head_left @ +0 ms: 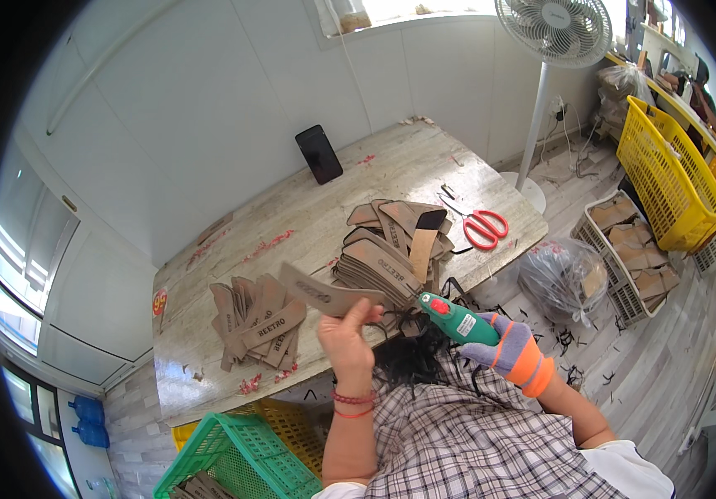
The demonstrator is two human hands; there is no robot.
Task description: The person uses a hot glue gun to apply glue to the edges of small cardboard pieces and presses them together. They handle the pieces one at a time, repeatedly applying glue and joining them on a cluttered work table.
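Note:
Between the thumb and fingers of my left hand [346, 345] is a curved flat grey-brown piece [316, 293] with dark print, raised over the table's near edge. My right hand [514, 353], in a grey and orange glove, is wrapped round a green handheld power tool [462, 323] with a red switch. The tool's tip points at a stack of similar pieces [378, 262]; whether it touches them I cannot tell. A loose pile of such pieces [256, 323] lies left of my left hand. Black strip scraps [412, 359] gather at my lap.
Red-handled scissors [484, 229] and a dark phone [319, 155] are on the table [291, 224]. A green crate [237, 453] stands below its front left. On the right are a standing fan [532, 125], a plastic bag [561, 279], a filled white crate [624, 258] and a yellow crate [674, 179].

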